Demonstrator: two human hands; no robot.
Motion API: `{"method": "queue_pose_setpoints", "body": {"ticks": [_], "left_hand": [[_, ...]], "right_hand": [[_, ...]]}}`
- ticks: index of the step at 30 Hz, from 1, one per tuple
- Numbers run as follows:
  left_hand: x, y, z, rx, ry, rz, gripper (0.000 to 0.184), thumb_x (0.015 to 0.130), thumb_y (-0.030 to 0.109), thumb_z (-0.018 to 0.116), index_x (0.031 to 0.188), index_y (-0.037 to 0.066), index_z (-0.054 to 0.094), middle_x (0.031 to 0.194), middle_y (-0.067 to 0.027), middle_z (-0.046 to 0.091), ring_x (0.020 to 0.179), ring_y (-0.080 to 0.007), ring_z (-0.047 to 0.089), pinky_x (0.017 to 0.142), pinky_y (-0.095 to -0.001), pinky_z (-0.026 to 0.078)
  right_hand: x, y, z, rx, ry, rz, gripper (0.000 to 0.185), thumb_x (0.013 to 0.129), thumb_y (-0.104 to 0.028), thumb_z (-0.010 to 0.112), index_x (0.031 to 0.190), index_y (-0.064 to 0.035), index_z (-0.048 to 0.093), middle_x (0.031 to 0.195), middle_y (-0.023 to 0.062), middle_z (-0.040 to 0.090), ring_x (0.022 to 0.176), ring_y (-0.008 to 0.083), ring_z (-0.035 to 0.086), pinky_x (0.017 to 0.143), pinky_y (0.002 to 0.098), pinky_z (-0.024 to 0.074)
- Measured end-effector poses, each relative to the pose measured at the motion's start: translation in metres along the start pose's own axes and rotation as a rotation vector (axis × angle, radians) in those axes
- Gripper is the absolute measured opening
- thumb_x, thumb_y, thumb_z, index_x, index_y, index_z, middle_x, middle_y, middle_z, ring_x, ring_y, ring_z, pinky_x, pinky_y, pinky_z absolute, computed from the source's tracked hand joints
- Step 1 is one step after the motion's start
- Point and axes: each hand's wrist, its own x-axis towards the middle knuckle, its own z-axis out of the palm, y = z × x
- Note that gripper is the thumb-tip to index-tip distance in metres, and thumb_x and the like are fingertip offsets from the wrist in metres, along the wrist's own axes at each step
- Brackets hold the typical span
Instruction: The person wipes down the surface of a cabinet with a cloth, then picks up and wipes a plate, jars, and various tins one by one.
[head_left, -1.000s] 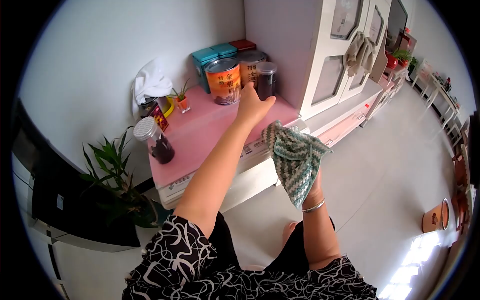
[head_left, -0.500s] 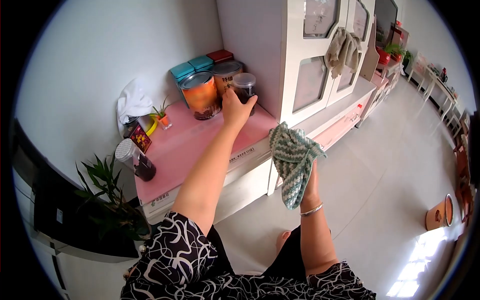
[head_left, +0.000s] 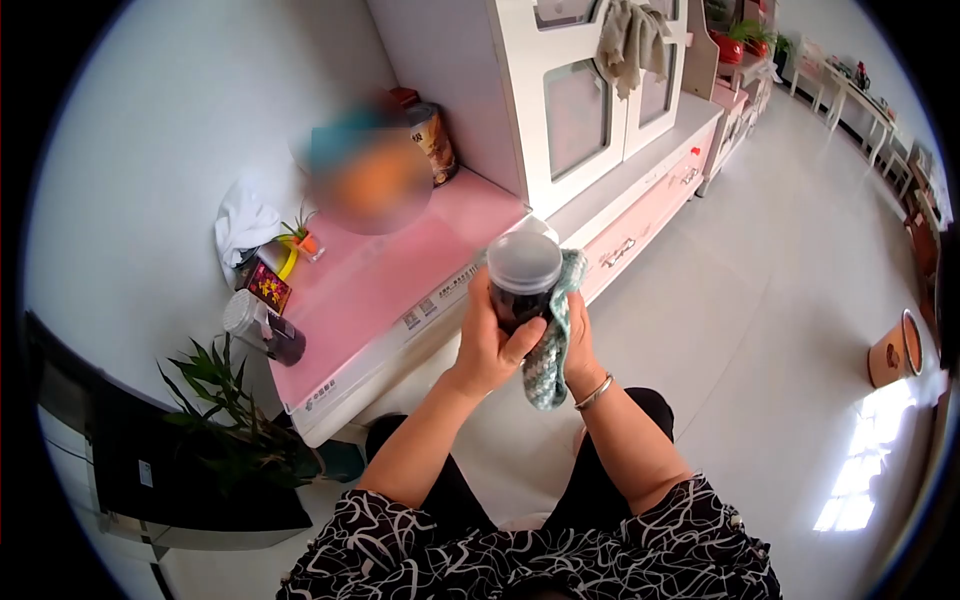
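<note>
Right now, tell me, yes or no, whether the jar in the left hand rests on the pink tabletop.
No, the left hand holds the jar in the air, against the knitted cloth in the right hand.

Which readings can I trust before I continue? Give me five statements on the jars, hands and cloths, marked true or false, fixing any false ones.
1. The left hand grips the lidded jar. True.
2. The right hand is holding nothing. False: it holds the crocheted cloth against the lidded jar.
3. The silver bracelet is on the left wrist. False: it is on the right wrist.
4. A second jar stands on the pink-topped cabinet. True.
5. The beige cloth lies on the floor. False: it hangs on the white cupboard.
</note>
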Motion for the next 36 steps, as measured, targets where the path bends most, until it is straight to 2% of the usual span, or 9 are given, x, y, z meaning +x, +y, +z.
{"method": "queue_pose_setpoints", "body": {"ticks": [3, 5, 9, 13, 17, 19, 26, 30, 36], "left_hand": [[-0.01, 0.011, -0.01, 0.049, -0.093, 0.017, 0.069, 0.078, 0.033, 0.064, 0.124, -0.001, 0.026, 0.113, -0.0116, 0.045, 0.101, -0.0174, 0.044, 0.087, -0.0295, 0.036], [-0.021, 0.016, -0.014, -0.134, -0.165, -0.148, 0.072, 0.078, 0.033, 0.065, 0.126, -0.001, 0.024, 0.115, -0.011, 0.044, 0.103, -0.0166, 0.042, 0.089, -0.0291, 0.035], [-0.034, 0.03, -0.019, -0.164, -0.334, -0.34, 0.074, 0.078, 0.032, 0.064, 0.126, -0.003, 0.021, 0.116, -0.0108, 0.043, 0.104, -0.0158, 0.041, 0.09, -0.0282, 0.034], [-0.05, 0.028, -0.031, -0.459, -0.41, -0.604, 0.066, 0.082, 0.027, 0.053, 0.13, -0.005, 0.022, 0.122, -0.0105, 0.041, 0.111, -0.0163, 0.04, 0.094, -0.0285, 0.032], [-0.071, 0.004, -0.029, -0.844, -0.325, -0.904, 0.052, 0.085, 0.028, 0.05, 0.125, -0.001, 0.035, 0.119, -0.0097, 0.047, 0.108, -0.0174, 0.047, 0.092, -0.0304, 0.038], [-0.066, 0.028, -0.033, -0.775, -0.393, -0.884, 0.075, 0.079, 0.046, 0.052, 0.132, 0.001, 0.024, 0.128, -0.0105, 0.039, 0.118, -0.0192, 0.039, 0.1, -0.0349, 0.031], [-0.074, 0.015, -0.033, -0.935, 0.115, -0.955, 0.033, 0.09, 0.017, 0.04, 0.116, -0.003, 0.041, 0.108, -0.0091, 0.053, 0.097, -0.0137, 0.051, 0.085, -0.0287, 0.041], [-0.073, 0.015, -0.036, -0.357, 0.118, -0.447, 0.037, 0.089, 0.012, 0.042, 0.122, -0.002, 0.033, 0.109, -0.0099, 0.049, 0.099, -0.0132, 0.046, 0.086, -0.0264, 0.037], [-0.078, 0.022, -0.05, -0.359, -0.153, -0.553, 0.043, 0.09, 0.019, 0.042, 0.127, 0.0, 0.031, 0.114, -0.0074, 0.047, 0.101, -0.0122, 0.045, 0.087, -0.0254, 0.037]], "right_hand": [[-0.006, 0.005, -0.001, 0.786, 0.004, 0.436, 0.041, 0.094, -0.031, 0.031, 0.112, 0.0022, 0.046, 0.103, 0.0093, 0.055, 0.093, 0.0163, 0.051, 0.085, 0.0286, 0.0405], [-0.013, 0.006, -0.007, 0.78, -0.055, 0.432, 0.043, 0.093, -0.034, 0.033, 0.115, 0.0016, 0.044, 0.105, 0.0091, 0.054, 0.095, 0.0168, 0.052, 0.087, 0.0292, 0.041], [-0.017, -0.004, -0.018, 0.551, -0.011, 0.38, 0.039, 0.091, -0.031, 0.041, 0.115, -0.0003, 0.045, 0.104, 0.008, 0.054, 0.091, 0.0144, 0.052, 0.083, 0.0281, 0.042], [-0.01, -0.057, -0.017, 0.105, -0.405, 0.382, 0.038, 0.085, -0.029, 0.053, 0.107, 0.0013, 0.053, 0.096, 0.0056, 0.058, 0.089, 0.0139, 0.052, 0.079, 0.027, 0.0426], [-0.01, -0.062, -0.007, -0.224, -0.631, -0.118, 0.027, 0.078, -0.016, 0.058, 0.094, 0.0051, 0.055, 0.095, 0.0169, 0.054, 0.089, 0.0293, 0.052, 0.08, 0.0341, 0.0419], [-0.015, -0.058, 0.002, -0.308, -0.588, -0.256, 0.025, 0.076, -0.011, 0.058, 0.095, 0.0048, 0.054, 0.092, 0.0184, 0.054, 0.087, 0.0333, 0.052, 0.077, 0.0354, 0.043], [-0.029, -0.025, 0.025, -0.67, -0.114, -0.267, 0.035, 0.066, -0.003, 0.06, 0.099, 0.0059, 0.05, 0.103, 0.0215, 0.049, 0.093, 0.0368, 0.048, 0.079, 0.0391, 0.0416], [-0.038, -0.014, 0.042, -0.774, -0.064, -0.415, 0.053, 0.066, -0.006, 0.061, 0.114, 0.0045, 0.041, 0.113, 0.0226, 0.04, 0.102, 0.0391, 0.041, 0.089, 0.0442, 0.0341], [-0.022, -0.031, 0.02, -0.406, -0.293, -0.08, 0.038, 0.071, -0.01, 0.06, 0.105, 0.0033, 0.05, 0.099, 0.0161, 0.051, 0.088, 0.029, 0.05, 0.081, 0.0332, 0.0404]]}}
